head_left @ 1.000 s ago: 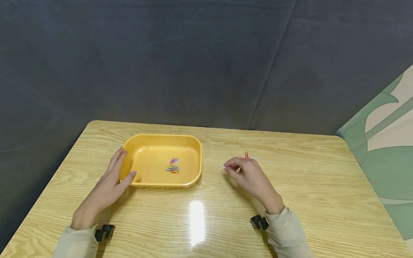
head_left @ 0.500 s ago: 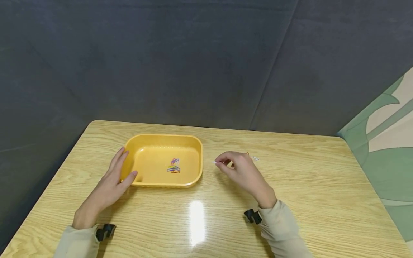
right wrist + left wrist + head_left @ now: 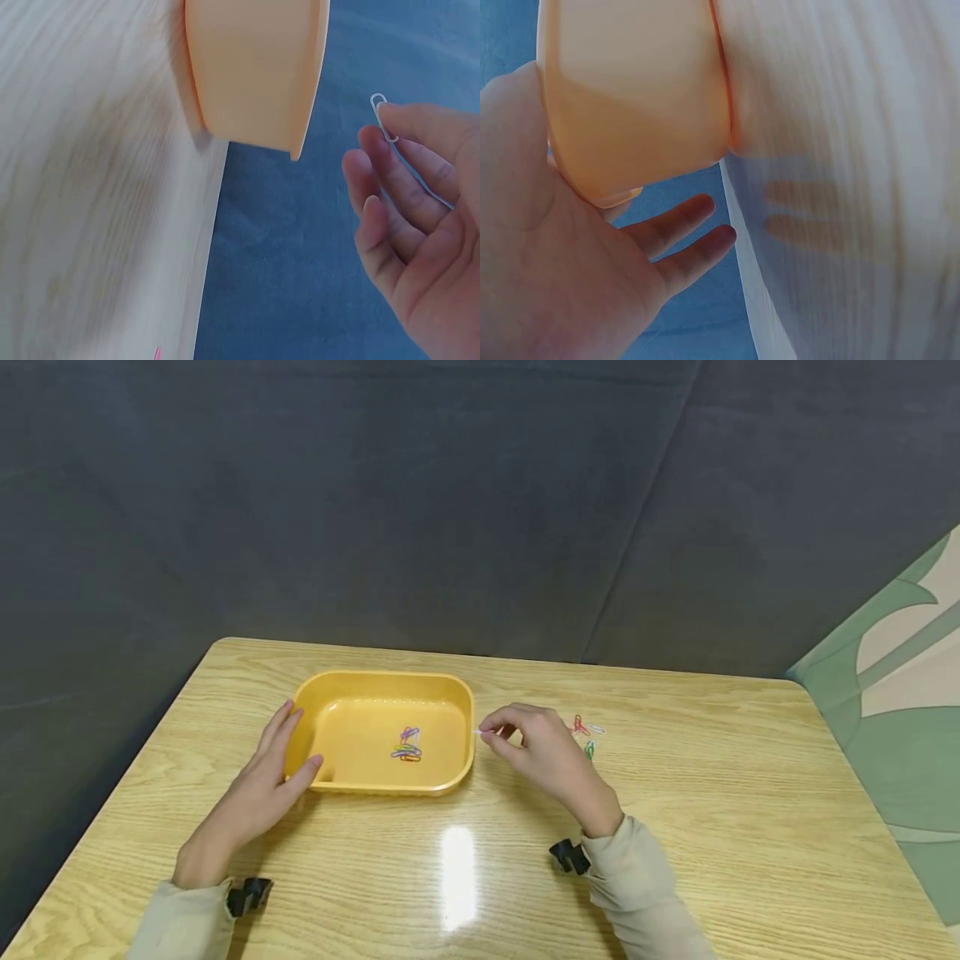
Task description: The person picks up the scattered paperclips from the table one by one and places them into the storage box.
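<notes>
A yellow tray (image 3: 360, 718) stands left of centre, with several coloured paper clips (image 3: 408, 750) heaped on its floor. My left hand (image 3: 251, 797) rests at the tray's left end, its thumb over the near rim and its fingers extended along the outside. Between thumb and index finger, my right hand (image 3: 543, 752) pinches a white paper clip (image 3: 379, 120). In the head view that clip's tip is right at the tray's right rim; the right wrist view shows it higher than the rim, one looped end sticking out past the fingertips.
Right of the right hand lie loose paper clips on the wooden table (image 3: 712, 793): red ones (image 3: 579, 725), a white one (image 3: 596, 728) and green (image 3: 590, 749). A dark curtain (image 3: 420, 510) hangs behind the table's back edge. Green and beige patterned fabric (image 3: 900, 735) borders the right side.
The right hand has moved left with the white paper clip, from beside the loose clips to the tray's right rim, uncovering the red and green clips. The left hand stays at the tray.
</notes>
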A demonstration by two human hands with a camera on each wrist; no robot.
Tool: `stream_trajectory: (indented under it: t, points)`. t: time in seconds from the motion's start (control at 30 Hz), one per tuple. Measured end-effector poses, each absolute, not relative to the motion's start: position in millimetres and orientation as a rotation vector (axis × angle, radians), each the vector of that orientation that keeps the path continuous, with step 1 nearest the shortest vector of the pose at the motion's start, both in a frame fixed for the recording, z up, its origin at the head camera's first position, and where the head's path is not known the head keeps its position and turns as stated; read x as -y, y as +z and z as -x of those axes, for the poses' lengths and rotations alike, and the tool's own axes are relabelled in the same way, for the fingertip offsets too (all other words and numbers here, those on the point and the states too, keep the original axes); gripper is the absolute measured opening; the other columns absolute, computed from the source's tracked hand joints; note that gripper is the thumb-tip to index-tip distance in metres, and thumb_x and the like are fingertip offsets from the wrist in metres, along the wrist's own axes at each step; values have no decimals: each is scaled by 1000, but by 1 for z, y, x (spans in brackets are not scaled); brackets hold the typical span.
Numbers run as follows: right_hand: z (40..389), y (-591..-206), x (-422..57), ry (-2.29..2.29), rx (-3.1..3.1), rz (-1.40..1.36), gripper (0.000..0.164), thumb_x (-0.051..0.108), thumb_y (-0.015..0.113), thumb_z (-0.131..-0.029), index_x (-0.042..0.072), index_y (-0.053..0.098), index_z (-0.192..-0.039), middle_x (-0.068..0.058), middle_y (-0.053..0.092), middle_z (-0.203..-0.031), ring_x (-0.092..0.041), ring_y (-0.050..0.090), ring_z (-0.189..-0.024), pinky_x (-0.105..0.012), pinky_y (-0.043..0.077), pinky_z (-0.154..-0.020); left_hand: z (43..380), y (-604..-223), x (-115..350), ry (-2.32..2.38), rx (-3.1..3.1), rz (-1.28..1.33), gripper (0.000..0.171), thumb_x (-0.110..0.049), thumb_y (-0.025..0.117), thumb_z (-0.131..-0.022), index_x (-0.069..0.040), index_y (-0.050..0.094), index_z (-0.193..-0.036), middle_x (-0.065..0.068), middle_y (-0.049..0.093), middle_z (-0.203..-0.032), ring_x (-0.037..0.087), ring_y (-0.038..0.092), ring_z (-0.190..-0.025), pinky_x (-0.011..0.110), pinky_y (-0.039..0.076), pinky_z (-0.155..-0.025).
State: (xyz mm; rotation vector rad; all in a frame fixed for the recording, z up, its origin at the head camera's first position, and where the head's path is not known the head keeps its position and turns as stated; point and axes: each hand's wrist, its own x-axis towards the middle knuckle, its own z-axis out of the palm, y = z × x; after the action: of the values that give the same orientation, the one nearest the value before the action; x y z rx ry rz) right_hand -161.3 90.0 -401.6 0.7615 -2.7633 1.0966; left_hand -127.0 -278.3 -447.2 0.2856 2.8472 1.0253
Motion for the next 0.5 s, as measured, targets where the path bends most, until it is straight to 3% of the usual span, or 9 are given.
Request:
stream_trajectory:
  t: [0.5]
  points:
    - [167,-401,-62,1172,2698,-901,8,13,68,-93,12,75,-97,1,74,-92,-10,66,-80,-21,48,-60,128,-448,279,1041,-2829,-279,79,-43,44,-105,-9,1,-161,7,-11,-168,50,16,-148,72,29,-105]
